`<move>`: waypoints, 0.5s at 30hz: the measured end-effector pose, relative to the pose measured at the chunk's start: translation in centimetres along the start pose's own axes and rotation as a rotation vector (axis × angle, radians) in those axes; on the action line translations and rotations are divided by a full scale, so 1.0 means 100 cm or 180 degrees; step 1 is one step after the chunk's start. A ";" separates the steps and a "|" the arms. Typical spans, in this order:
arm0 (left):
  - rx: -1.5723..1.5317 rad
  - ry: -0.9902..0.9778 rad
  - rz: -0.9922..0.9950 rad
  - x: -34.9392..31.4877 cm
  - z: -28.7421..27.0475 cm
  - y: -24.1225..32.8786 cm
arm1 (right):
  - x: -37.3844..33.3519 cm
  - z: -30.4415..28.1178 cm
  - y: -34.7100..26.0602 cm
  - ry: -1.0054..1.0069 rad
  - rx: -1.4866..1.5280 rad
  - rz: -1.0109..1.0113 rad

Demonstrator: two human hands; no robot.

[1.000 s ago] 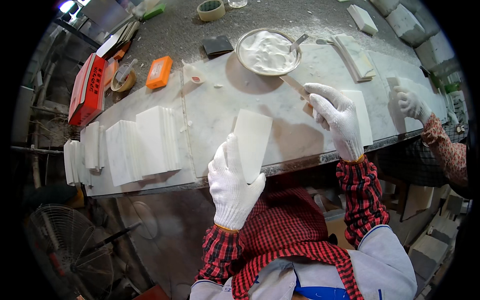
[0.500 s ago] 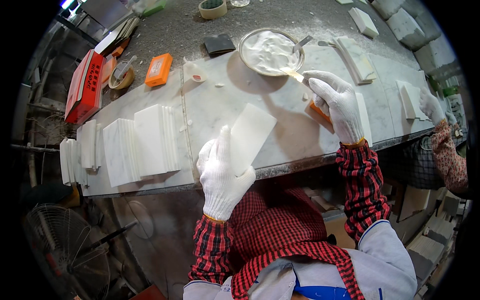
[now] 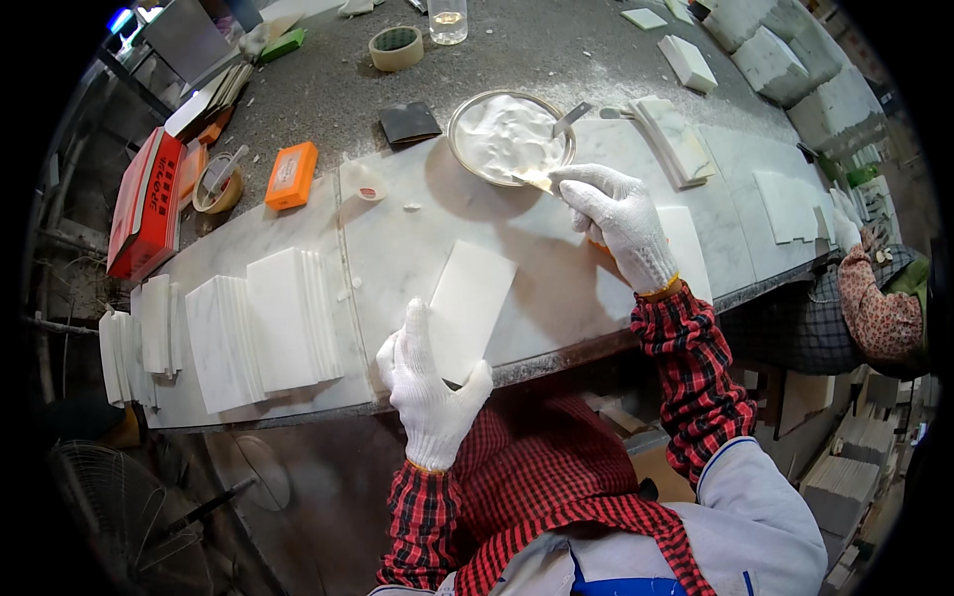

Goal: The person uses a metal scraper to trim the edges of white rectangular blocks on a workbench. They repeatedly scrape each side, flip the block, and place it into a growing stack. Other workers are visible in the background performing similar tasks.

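My left hand (image 3: 429,392), in a white knitted glove, holds a blank white rectangular tile (image 3: 475,298) by its left edge and near end, low over the bench front. My gloved right hand (image 3: 624,223) pinches a small spatula (image 3: 537,181), its pale blade at the near rim of a metal bowl (image 3: 455,139). White paste (image 3: 512,129) heaps up in the bowl, and a second spatula (image 3: 571,119) stands in it at the right. The handle end of my spatula is hidden by my fingers.
Stacked white tiles (image 3: 224,343) stand at left, near an orange box (image 3: 291,176) and a red box (image 3: 147,204). Black sandpaper (image 3: 408,123), tape (image 3: 396,48) and a glass (image 3: 448,22) lie beyond. Marble pieces (image 3: 674,144) and a co-worker's gloved hand (image 3: 845,223) are at right.
The whole view has shifted, so the bench appears lower and further left. My right hand has drawn the spatula slightly left along the bowl's near rim. My left hand keeps the tile.
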State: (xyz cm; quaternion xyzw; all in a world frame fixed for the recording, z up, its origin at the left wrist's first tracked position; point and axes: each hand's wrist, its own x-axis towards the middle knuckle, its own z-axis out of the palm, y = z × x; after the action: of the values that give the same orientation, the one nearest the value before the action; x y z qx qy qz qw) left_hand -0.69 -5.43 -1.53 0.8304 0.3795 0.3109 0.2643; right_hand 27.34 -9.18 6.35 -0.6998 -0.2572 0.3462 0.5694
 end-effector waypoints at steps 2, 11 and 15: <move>-0.0020 -0.0013 -0.0031 -0.001 0.000 0.001 | 0.003 0.001 0.004 0.0008 0.0063 0.0065; 0.0005 0.0135 -0.0129 -0.004 0.005 0.000 | 0.010 0.004 0.012 -0.0025 0.0309 0.0082; -0.0052 0.0137 -0.0209 -0.004 0.008 0.001 | 0.014 0.005 0.017 0.0037 0.0300 -0.0144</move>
State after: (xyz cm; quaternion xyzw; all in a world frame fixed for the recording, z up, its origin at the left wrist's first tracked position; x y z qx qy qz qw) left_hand -0.30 -5.98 -2.14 0.8084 0.4096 0.3230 0.2728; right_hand 27.75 -8.21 4.42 -0.6682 -0.2531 0.3409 0.6110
